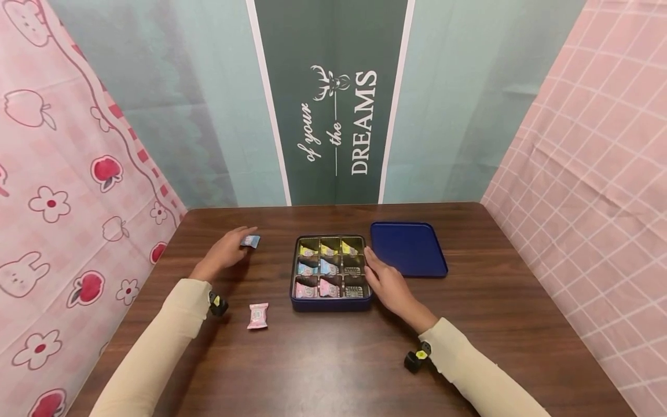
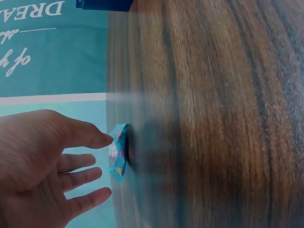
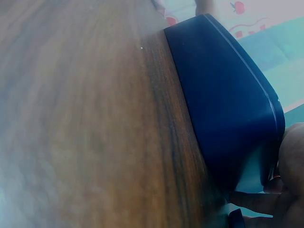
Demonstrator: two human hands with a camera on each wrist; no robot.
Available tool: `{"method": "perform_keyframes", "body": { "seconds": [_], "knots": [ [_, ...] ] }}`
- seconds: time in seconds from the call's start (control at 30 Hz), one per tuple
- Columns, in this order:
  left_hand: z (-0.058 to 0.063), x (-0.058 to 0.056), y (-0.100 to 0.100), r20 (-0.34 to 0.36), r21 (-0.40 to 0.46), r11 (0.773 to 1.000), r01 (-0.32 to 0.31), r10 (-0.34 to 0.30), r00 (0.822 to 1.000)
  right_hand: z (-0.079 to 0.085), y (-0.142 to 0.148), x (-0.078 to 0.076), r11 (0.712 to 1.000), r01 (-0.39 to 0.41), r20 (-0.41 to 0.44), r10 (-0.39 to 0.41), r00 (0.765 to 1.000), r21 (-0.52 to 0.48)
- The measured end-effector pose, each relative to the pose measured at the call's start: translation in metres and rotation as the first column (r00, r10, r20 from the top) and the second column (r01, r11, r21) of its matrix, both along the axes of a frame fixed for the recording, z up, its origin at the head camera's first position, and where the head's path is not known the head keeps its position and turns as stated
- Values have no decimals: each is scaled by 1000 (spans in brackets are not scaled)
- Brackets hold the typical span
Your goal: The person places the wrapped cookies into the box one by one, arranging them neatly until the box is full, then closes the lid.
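My left hand (image 1: 227, 249) is at the table's far left, with thumb and forefinger at a blue-wrapped candy (image 1: 251, 241). In the left wrist view the thumb tip meets the candy (image 2: 118, 151) close to the tabletop; the forefinger is hidden and the other fingers are spread. A dark blue tin (image 1: 331, 304) stands mid-table, its compartments holding yellow, blue and pink wrapped candies. Two compartments on its right side, middle and near rows, hold none. My right hand (image 1: 388, 284) rests along the tin's right wall with fingers extended. A pink-wrapped candy (image 1: 257, 316) lies left of the tin.
The blue lid (image 1: 409, 249) lies flat behind and right of the tin, close to the right hand. Curtains hang behind the brown wooden table (image 1: 323, 365) and along both its sides.
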State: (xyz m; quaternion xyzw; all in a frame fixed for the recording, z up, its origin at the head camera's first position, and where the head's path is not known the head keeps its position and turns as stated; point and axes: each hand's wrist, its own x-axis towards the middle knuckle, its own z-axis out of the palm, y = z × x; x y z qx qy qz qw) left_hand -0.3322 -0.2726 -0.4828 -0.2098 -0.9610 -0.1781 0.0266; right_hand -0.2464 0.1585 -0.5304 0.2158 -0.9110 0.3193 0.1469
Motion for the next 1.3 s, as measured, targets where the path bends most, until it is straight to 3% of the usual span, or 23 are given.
{"method": "perform_keyframes", "body": {
  "seconds": [0.17,0.47,0.73,1.0,1.17,1.3],
  "knots": [
    [-2,-2,-1,-19,-6,1000,26,-26,999,1,0,0,1000,-3,5,3,1000,-8],
    [-2,-2,0,25,-16,999,-46,46,999,0,0,0,1000,-2,-6,2,1000,4],
    [-8,-1,-1,23,-17,998,-63,63,998,0,1,1,1000,-4,3,4,1000,5],
    [-13,-6,-4,-45,-4,999,-39,39,998,0,0,1,1000,-4,2,4,1000,-1],
    [-9,-2,-6,-11,-41,995,-92,92,996,0,0,0,1000,-6,15,6,1000,-2],
    [-8,-1,-7,2,-12,995,-103,103,995,0,1,-1,1000,-9,16,9,1000,-1]
  ]
}}
